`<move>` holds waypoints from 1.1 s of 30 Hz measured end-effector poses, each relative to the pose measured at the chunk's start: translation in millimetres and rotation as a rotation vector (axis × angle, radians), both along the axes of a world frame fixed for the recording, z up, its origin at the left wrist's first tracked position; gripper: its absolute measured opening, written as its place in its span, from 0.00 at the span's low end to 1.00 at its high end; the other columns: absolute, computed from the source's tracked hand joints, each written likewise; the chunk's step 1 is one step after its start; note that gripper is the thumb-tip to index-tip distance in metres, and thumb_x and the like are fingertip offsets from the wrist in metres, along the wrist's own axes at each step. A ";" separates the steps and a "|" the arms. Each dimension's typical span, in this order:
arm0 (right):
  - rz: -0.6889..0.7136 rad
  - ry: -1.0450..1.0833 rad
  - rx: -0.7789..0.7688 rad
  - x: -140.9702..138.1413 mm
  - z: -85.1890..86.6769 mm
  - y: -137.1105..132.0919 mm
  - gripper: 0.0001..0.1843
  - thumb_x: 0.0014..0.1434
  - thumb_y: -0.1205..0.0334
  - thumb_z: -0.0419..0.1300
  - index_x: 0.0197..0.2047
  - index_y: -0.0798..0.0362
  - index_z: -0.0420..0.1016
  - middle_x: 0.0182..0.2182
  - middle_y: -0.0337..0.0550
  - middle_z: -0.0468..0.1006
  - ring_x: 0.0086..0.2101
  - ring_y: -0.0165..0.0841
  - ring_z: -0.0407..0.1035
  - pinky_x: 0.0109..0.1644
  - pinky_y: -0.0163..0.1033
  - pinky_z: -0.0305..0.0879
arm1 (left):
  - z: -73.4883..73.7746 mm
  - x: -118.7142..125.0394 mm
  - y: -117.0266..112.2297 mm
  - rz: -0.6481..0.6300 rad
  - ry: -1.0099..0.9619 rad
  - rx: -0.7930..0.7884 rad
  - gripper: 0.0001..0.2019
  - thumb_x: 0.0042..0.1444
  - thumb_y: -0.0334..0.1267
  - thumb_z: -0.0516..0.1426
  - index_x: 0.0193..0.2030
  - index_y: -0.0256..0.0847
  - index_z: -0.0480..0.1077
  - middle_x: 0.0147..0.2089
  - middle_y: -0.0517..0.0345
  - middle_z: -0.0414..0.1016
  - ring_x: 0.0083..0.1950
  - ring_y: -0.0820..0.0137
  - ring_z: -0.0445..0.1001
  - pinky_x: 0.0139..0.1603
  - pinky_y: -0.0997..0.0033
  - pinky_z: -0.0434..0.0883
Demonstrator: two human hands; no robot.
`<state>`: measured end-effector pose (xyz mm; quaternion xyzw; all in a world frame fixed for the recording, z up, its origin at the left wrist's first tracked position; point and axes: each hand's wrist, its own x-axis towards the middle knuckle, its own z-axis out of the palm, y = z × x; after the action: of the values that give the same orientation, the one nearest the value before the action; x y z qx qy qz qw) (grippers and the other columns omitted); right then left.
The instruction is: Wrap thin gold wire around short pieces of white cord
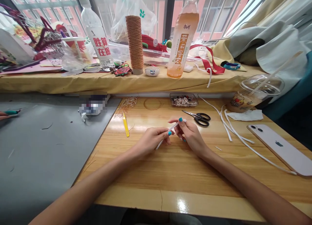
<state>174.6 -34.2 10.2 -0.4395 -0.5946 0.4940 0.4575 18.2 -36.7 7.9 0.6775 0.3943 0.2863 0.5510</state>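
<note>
Nearer than the scissors [197, 116] and to their left, a white strip [174, 126] was held over the wooden counter [146, 173]. Its long axis slanted: near end leftward, far end pointing away and right. The left hand [154, 136] pinched its middle between thumb and fingers; the right hand [191, 136] gripped it near the far end. Yellow tweezers [125, 125] lay left of the scissors, a clear tray [185, 105] just beyond them, a brown thread spool [135, 43] farther off to their left
</note>
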 end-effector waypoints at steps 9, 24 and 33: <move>-0.020 0.409 -0.293 0.5 -3.6 9.4 0.13 0.50 0.52 0.54 0.28 0.54 0.64 0.18 0.33 0.64 0.16 0.22 0.56 0.18 0.30 0.47 | -2.3 -0.4 0.5 0.081 0.357 0.315 0.14 0.58 0.35 0.40 0.38 0.37 0.64 0.24 0.61 0.61 0.25 0.75 0.59 0.26 0.78 0.57; -0.197 0.347 -0.254 -1.3 -11.4 14.9 0.16 0.46 0.49 0.57 0.25 0.55 0.65 0.15 0.31 0.62 0.13 0.19 0.51 0.15 0.29 0.43 | -6.3 -3.0 -2.1 -0.013 0.758 0.536 0.11 0.57 0.34 0.41 0.36 0.38 0.63 0.30 0.52 0.70 0.28 0.68 0.66 0.29 0.73 0.59; -0.207 0.480 -0.334 0.7 -4.3 17.1 0.11 0.50 0.57 0.54 0.23 0.54 0.61 0.12 0.28 0.58 0.10 0.17 0.44 0.14 0.27 0.36 | -3.4 1.3 -3.7 0.016 0.517 0.359 0.11 0.52 0.29 0.43 0.31 0.38 0.66 0.22 0.61 0.64 0.25 0.74 0.60 0.27 0.77 0.55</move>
<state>175.3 -17.1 5.9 -0.4375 -0.3323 0.6254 0.5542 19.5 -40.5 4.5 0.8112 0.4696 0.1740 0.3020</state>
